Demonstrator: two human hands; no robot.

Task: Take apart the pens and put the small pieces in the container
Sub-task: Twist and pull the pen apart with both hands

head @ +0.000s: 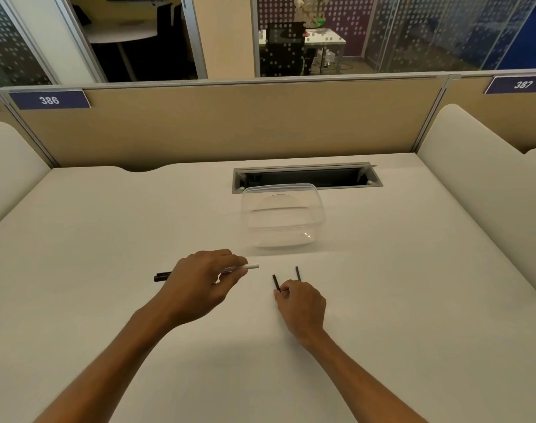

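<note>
Near the surface's (108,227) front edge, left hand (199,282) grips a pen (239,268) level; right hand (300,303) pinches two dark sticks (276,282), destined for the clear container (283,219) behind.

I count one clear container (282,215) on my worktop (108,239), two short black pen pieces (276,282) (298,273) by my right hand (302,303), one white pen body (248,266) in my left hand's (199,280) grip, and one dark pen (162,276) lying behind it
</note>
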